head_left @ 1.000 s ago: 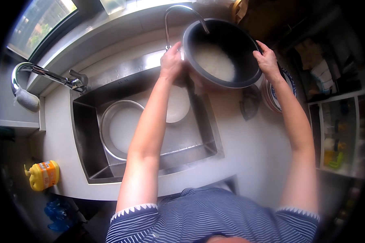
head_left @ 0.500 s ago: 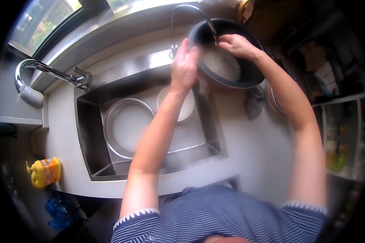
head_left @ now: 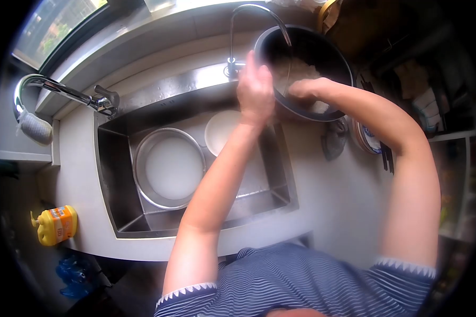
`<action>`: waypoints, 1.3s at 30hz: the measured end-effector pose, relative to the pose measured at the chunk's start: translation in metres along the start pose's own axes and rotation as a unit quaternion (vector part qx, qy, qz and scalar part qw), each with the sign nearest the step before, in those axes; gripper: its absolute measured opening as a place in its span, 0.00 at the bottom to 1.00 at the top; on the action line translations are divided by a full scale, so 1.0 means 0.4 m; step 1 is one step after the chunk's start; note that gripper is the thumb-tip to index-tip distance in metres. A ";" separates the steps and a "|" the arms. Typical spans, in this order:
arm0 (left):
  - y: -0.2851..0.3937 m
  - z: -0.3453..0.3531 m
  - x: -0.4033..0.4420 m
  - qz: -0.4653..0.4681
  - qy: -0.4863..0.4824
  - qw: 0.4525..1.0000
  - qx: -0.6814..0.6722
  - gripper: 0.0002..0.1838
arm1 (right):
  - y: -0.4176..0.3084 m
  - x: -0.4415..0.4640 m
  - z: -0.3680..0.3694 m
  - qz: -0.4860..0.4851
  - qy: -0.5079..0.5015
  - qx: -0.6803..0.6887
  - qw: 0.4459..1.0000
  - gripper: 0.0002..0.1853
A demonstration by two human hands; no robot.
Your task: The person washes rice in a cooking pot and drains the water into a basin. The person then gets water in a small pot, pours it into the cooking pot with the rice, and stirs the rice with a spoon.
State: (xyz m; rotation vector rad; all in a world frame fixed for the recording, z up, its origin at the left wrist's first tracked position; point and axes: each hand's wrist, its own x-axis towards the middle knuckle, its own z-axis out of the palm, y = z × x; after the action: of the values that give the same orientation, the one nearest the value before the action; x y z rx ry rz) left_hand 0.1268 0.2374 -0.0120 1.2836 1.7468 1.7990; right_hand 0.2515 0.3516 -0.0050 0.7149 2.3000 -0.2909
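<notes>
Dark round pot [head_left: 330, 55] at the far right corner of the sink [head_left: 112, 164], mouth beneath the thin curved tap [head_left: 232, 39], probably placed there to sit within reach of the spout. Support underneath hidden from view. Inside, a pale grainy mass [head_left: 300, 68], rice by the look of it, with a fine stream of water apparently falling from above.

Right hand [head_left: 305, 89] in over the near rim, down at the grains, fingers bent and half hidden — cannot tell whether closed on any. Left hand [head_left: 256, 89] at the pot's left rim, blurred, fingers pointing away from the body; likely braced there as a stop against sliding, but cannot tell whether clamped on the rim or merely laid against it.

Tight on the left side: left hand between tap stem and pot, spout tip just above the mouth. On the right, stack of plates [head_left: 366, 138] and dark sticks [head_left: 387, 158] near the pot, close by the right forearm. More room toward the body, over the broad counter [head_left: 328, 195] beside the sink's right edge.

In the sink, metal bowl [head_left: 140, 171] of cloudy liquid, and a white dish [head_left: 217, 134] beside it, partly under the left forearm. Larger faucet [head_left: 63, 95] swung left — well apart from both hands.
</notes>
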 end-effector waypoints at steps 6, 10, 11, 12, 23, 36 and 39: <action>0.014 -0.006 0.000 -0.016 -0.012 1.000 0.003 0.24 | -0.024 0.003 -0.070 0.086 0.092 -0.013 0.992 0.23; 0.018 -0.004 0.000 -0.021 -0.010 1.000 -0.011 0.24 | -0.005 0.010 -0.003 -0.039 -0.061 0.089 0.993 0.17; 0.020 -0.003 -0.001 -0.025 -0.011 1.000 -0.014 0.24 | -0.018 0.011 0.000 -0.021 -0.029 0.150 0.988 0.17; 0.018 -0.002 0.001 -0.023 -0.009 1.000 -0.015 0.24 | -0.081 -0.043 -0.073 -0.048 0.026 0.113 0.992 0.16; 0.017 -0.006 0.001 -0.019 -0.011 1.000 0.005 0.23 | -0.025 0.031 -0.047 -0.009 0.288 -0.003 0.957 0.15; 0.021 -0.004 0.001 -0.005 -0.007 1.000 0.018 0.23 | -0.035 -0.022 -0.059 -0.041 -0.056 0.059 0.996 0.26; 0.019 -0.008 0.000 0.003 -0.008 1.000 0.021 0.24 | 0.000 -0.055 -0.058 -0.021 -0.017 0.058 0.998 0.20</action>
State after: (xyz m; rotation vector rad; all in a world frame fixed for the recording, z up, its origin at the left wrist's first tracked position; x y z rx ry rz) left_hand 0.1271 0.2337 -0.0045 1.3178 1.7829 1.7602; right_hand 0.2518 0.3516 0.0268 0.7140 2.2816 -0.4547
